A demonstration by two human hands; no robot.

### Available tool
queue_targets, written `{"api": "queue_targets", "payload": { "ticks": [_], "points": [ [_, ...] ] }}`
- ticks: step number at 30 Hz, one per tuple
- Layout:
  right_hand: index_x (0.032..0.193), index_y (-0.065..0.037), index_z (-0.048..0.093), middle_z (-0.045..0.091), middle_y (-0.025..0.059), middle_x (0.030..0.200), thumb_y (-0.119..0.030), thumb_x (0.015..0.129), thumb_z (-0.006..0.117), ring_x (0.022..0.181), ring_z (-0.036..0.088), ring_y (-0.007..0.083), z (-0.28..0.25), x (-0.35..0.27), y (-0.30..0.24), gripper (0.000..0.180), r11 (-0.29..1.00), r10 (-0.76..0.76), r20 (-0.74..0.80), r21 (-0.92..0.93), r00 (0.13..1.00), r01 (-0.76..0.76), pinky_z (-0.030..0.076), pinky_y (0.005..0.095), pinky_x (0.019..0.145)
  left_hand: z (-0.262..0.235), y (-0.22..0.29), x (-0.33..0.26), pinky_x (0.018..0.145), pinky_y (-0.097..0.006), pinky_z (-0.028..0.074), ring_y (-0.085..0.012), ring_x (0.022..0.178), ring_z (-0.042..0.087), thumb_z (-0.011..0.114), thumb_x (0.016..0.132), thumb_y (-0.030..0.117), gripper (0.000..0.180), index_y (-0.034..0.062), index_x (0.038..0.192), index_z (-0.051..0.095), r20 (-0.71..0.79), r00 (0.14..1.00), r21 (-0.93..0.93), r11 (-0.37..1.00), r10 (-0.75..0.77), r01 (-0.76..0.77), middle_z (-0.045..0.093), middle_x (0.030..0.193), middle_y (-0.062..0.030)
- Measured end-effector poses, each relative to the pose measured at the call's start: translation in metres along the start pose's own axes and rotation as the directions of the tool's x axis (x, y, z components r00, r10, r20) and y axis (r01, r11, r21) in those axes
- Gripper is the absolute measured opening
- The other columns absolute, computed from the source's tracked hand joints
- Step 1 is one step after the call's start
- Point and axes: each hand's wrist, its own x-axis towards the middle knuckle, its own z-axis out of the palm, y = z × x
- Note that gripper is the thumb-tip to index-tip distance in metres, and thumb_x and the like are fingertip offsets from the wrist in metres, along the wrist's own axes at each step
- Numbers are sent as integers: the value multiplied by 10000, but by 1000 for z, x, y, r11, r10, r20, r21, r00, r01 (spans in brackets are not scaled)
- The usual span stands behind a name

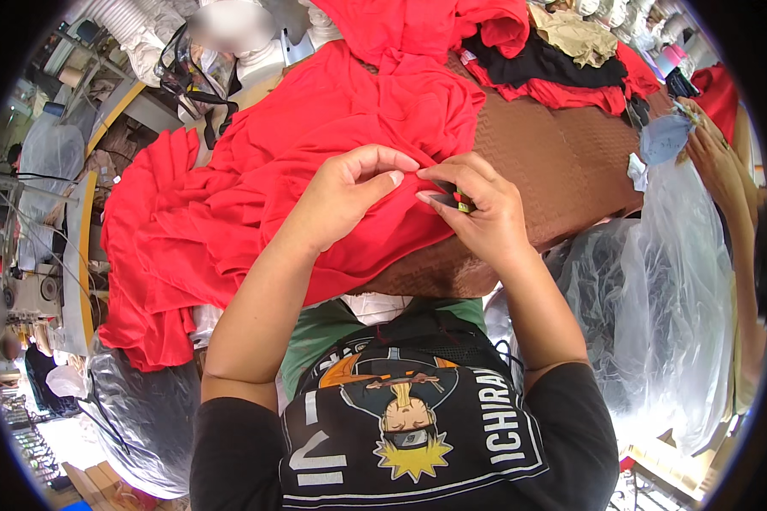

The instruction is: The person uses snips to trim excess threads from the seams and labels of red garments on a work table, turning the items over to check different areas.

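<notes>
Both my hands meet over a big heap of red fabric (349,111) draped across a brown-covered table. My left hand (358,183) is curled in, its index finger and thumb bent toward each other close to my right fingertips. Whatever sits between them is too small to make out. In my right hand (490,200) is a small dark tool that looks like a pair of thread snips (443,187), with yellow-green and red bits near the palm. My fingers hide most of it. Its dark tips point left, toward my left hand.
The brown quilted cover (562,157) spreads to the right. Black fabric (545,64) and a tan crumpled piece (578,36) lie at the far right. Another person's hand (714,149) is beside a clear plastic bag (673,281). Machine tables with a yellow edge (81,255) stand left.
</notes>
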Motion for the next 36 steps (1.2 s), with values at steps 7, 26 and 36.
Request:
{"api": "queue_targets", "payload": {
  "ticks": [7, 26, 36],
  "points": [
    [971, -111, 672, 634, 39, 878, 33, 685, 695, 657, 644, 212, 5, 2, 0, 321, 979, -184, -12, -95, 983, 182, 513, 324, 556, -2, 0, -4, 918, -248, 458, -92, 991, 601, 585, 924, 60, 217, -9, 1120, 649, -28, 996, -90, 992, -86, 83, 674, 1063, -49],
    [1011, -20, 654, 636, 156, 868, -161, 801, 713, 759, 653, 286, -4, 4, -29, 259, 966, 252, 31, -65, 967, -250, 496, 378, 662, 13, 1, -16, 707, -246, 490, -85, 760, 621, 700, 855, 111, 136, 3, 938, 706, -171, 965, 608, 792, 200, -56, 697, 825, -40],
    [956, 1, 668, 646, 188, 756, -188, 843, 666, 706, 638, 363, -8, -10, -39, 220, 971, 238, 188, -72, 953, -228, 486, 423, 621, 7, -4, -17, 753, -231, 502, -72, 810, 635, 664, 886, 113, 159, -18, 969, 699, -214, 968, 464, 886, 127, -13, 721, 870, -51]
  ]
}}
